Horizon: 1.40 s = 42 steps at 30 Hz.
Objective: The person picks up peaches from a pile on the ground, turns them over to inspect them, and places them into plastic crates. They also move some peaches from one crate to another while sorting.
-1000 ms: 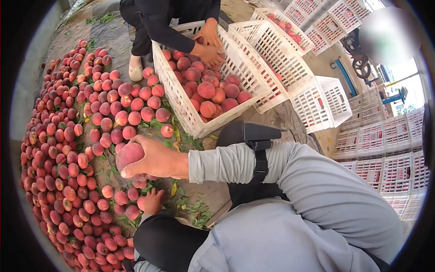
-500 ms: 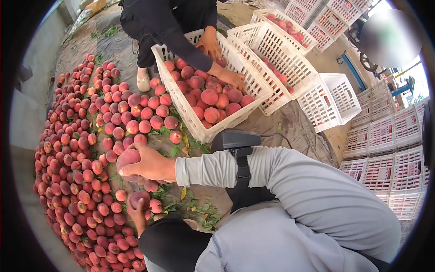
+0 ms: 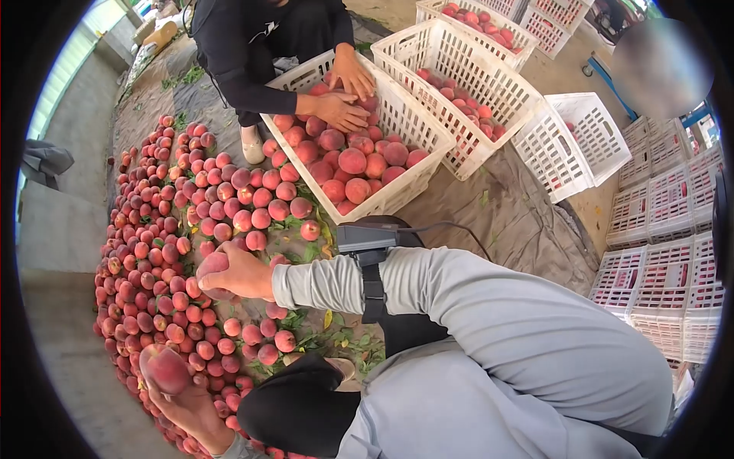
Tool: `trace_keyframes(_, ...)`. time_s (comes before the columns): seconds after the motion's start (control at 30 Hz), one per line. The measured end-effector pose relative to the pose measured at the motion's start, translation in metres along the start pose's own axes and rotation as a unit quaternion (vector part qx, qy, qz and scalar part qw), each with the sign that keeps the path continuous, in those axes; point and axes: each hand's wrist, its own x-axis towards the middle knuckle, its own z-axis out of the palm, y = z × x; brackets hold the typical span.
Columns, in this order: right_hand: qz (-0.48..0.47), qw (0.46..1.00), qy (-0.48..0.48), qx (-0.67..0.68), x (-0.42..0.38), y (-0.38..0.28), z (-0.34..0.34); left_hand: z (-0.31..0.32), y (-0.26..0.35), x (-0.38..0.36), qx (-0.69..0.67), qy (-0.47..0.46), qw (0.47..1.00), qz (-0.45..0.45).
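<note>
My left hand [image 3: 187,409], at the lower left, cups a large red peach [image 3: 166,369] from below with its fingers wrapped around it. My right hand [image 3: 248,274] reaches in from the right in a grey sleeve and grips another peach [image 3: 211,268], partly hidden by its fingers. Both hands are over a wide heap of loose peaches [image 3: 138,264] on the ground. A few single peaches [image 3: 267,354] lie between my hands and my knee, among green leaves.
Across from me a crouching person in dark clothes has both hands [image 3: 342,107] on peaches in a white plastic crate [image 3: 397,200]. More white crates [image 3: 489,153] stand beside it, some holding peaches. Stacked crates [image 3: 665,268] line the right side; a wall [image 3: 61,306] borders the left.
My left hand has lifted its peach and moved left and down. My right hand still holds its peach. The other person's hands have shifted back over the crate. The view has turned slightly.
</note>
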Motion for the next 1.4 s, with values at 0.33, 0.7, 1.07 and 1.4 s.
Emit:
trace_keyframes(0.33,0.016,0.999,0.043,-0.023,-0.003,-0.006,0.005,0.035,-0.061,0.031,-0.216,0.011,0.973,-0.077)
trace_keyframes(0.7,-0.110,0.974,-0.001,-0.198,-0.012,0.017,0.030,0.012,-0.103,0.062,-0.300,0.023,0.951,-0.077)
trace_keyframes(1.07,-0.210,0.926,-0.070,-0.306,-0.022,-0.004,0.025,-0.020,-0.107,0.064,-0.249,-0.174,0.953,-0.009)
trace_keyframes(1.4,-0.233,0.928,-0.093,-0.276,-0.014,0.000,0.022,0.000,-0.094,0.057,-0.106,-0.036,0.992,0.060)
